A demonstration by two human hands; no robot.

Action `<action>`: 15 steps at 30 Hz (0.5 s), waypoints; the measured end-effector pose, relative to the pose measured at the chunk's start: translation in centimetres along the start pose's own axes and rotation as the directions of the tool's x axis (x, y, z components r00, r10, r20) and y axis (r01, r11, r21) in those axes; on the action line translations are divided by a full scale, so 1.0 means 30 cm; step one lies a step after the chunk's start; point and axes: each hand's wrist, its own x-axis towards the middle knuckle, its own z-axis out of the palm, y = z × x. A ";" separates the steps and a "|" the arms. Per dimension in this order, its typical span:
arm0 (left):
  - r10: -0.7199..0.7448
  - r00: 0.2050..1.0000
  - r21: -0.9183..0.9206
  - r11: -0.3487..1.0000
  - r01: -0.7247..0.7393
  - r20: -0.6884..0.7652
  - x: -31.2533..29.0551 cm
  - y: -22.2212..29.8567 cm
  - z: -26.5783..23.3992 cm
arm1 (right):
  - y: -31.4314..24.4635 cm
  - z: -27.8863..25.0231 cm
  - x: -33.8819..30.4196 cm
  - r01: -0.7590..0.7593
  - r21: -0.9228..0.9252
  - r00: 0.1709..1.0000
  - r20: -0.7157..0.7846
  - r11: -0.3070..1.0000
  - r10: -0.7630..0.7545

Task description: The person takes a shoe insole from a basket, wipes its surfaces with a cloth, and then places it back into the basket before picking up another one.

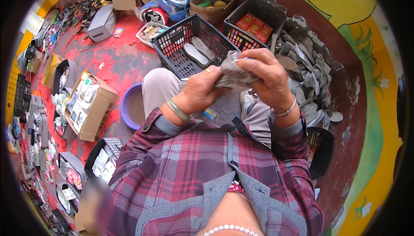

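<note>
Both my hands are raised in front of my chest, just this side of a black plastic crate [165, 65]. My right hand [271, 78] is closed around a crumpled grey cloth [236, 66]. A flat, pale piece with a striped edge [225, 81], perhaps a shoe sole, lies under the cloth; my left hand [198, 91] pinches it, its far end showing past the wrist side. The fingers and cloth hide most of that piece. Inside the crate rest two pale grey shoe soles [195, 54], side by side.
A heap of grey soles [308, 72] lies at the right by the wall. Behind it stands a crate with orange-red boxes [254, 25]. A purple basin [133, 106] sits by my left knee, near a filled cardboard box [101, 106]. Several checked storage boxes stand farther left.
</note>
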 end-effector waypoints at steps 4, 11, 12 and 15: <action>-0.031 0.998 -0.104 0.994 0.025 -0.058 -0.027 -0.015 -0.004 | 0.045 -0.028 -0.095 -0.184 0.323 0.973 -0.072 0.928 0.218; -0.449 0.889 -0.813 0.548 0.196 -0.089 -0.047 -0.007 -0.001 | 0.097 0.009 -0.200 -0.231 0.111 0.973 0.008 0.967 0.231; -0.546 0.834 -0.915 0.370 0.158 -0.077 -0.031 0.002 -0.023 | 0.128 0.065 -0.238 -0.164 0.111 0.986 0.034 0.980 0.162; -0.582 0.806 -0.971 0.234 0.041 -0.106 0.005 -0.021 -0.085 | 0.154 0.150 -0.308 -0.451 0.212 0.888 0.203 0.867 0.412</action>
